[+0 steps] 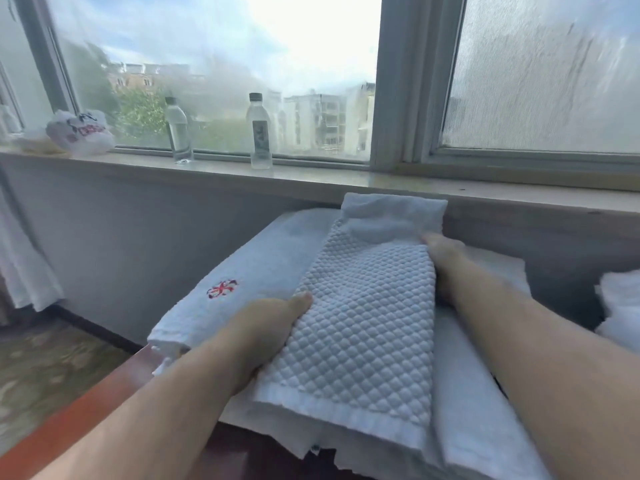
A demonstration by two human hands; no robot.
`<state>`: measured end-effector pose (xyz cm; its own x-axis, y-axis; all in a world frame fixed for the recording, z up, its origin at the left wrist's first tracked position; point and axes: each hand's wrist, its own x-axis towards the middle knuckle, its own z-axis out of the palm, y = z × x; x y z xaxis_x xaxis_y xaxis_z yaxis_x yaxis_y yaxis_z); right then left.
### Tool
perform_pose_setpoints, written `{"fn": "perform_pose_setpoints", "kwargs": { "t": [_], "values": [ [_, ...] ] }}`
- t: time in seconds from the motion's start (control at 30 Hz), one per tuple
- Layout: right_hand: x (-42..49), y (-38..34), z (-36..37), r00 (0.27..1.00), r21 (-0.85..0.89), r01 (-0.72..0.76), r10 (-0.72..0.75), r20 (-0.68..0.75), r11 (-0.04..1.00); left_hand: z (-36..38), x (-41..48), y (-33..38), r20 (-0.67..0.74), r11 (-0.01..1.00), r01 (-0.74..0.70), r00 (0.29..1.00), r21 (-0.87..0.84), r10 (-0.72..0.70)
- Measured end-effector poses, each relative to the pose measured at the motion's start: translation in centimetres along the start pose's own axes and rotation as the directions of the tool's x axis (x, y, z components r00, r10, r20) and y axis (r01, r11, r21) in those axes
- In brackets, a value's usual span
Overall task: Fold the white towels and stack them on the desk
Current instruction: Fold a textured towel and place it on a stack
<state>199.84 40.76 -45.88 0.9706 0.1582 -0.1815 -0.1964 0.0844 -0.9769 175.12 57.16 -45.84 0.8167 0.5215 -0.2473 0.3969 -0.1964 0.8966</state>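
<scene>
My left hand [263, 327] has its grip closed on the near left edge of the quilted towel [363, 323], thumb on top and fingers tucked under the cloth, so I can steer that side. My right hand [446, 261] holds the far right side, where the weave gives way to a plain band; its fingers go under the fabric and I cannot tell how tightly they curl. Holding opposite edges keeps the folded piece flat and square, I judge, as it goes onto the stack.

It lies on the flat white towel [256, 261] with the small red emblem [221, 289], which rests on the worktop [86, 410] below the windowsill [311, 174]. More white layers show beneath at the near right, but I cannot count them. A bunched white cloth [620, 306] is cut off by the right edge. Two water bottles [259, 133] and a crumpled bag [81, 133] stand on the sill.
</scene>
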Motion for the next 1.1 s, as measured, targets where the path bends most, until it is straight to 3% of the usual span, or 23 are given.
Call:
{"fn": "perform_pose_setpoints", "kwargs": {
  "t": [0.07,0.2,0.3,0.37,0.43,0.47,0.53,0.57,0.63,0.7,0.8,0.97,1.1],
  "values": [
    [0.1,-0.6,-0.1,0.999,-0.005,0.02,-0.02,-0.039,1.0,-0.2,0.0,0.4,0.006,0.999,-0.033,0.999,0.021,0.033],
    [0.4,-1.0,-0.6,0.993,-0.065,0.012,-0.019,-0.113,0.998,-0.6,-0.3,1.1,-0.121,0.947,-0.123,0.979,0.296,0.165],
    [0.4,-1.4,-0.9,0.987,-0.218,0.023,-0.057,-0.147,0.976,0.0,-0.9,1.6,-0.235,0.825,-0.146,0.918,0.546,0.318],
    [-0.2,-1.8,-0.8,0.979,-0.317,0.044,-0.105,-0.177,0.948,1.3,-1.3,1.8,-0.199,0.73,-0.239,0.867,0.64,0.458],
    [-0.6,-2.3,-0.7,0.913,-0.56,0.136,-0.323,-0.249,0.817,2.6,-1.4,2.2,-0.086,0.682,-0.373,0.839,0.63,0.538],
    [-0.8,-2.6,-0.6,0.83,-0.689,0.225,-0.506,-0.236,0.689,3.1,-1.4,2.4,-0.017,0.667,-0.43,0.834,0.609,0.552],
    [-1.6,-3.4,0.1,0.653,-0.82,0.418,-0.757,-0.028,0.39,4.0,-1.1,2.7,0.121,0.63,-0.485,0.839,0.606,0.53],
    [-1.6,-3.9,0.5,0.629,-0.839,0.47,-0.771,0.099,0.275,4.2,-1.0,2.7,0.172,0.609,-0.481,0.852,0.631,0.495],
    [-1.5,-4.6,1.5,0.685,-0.854,0.502,-0.667,0.293,0.14,4.5,-0.6,2.3,0.221,0.57,-0.45,0.877,0.687,0.427],
    [-1.0,-4.6,2.3,0.77,-0.886,0.464,-0.498,0.398,0.008,4.6,-0.3,1.7,0.23,0.557,-0.445,0.881,0.701,0.414],
    [-0.1,-3.7,3.2,0.863,-0.915,0.378,-0.303,0.404,-0.145,4.3,0.2,1.1,0.217,0.583,-0.454,0.876,0.674,0.432],
    [0.4,-2.6,3.7,0.896,-0.932,0.348,-0.257,0.362,-0.101,3.9,0.9,0.5,0.207,0.625,-0.478,0.865,0.617,0.458],
    [0.7,-2.5,3.3,0.881,-0.926,0.372,-0.292,0.374,-0.063,3.8,0.7,0.3,0.213,0.618,-0.489,0.858,0.616,0.467]
  ]
}}
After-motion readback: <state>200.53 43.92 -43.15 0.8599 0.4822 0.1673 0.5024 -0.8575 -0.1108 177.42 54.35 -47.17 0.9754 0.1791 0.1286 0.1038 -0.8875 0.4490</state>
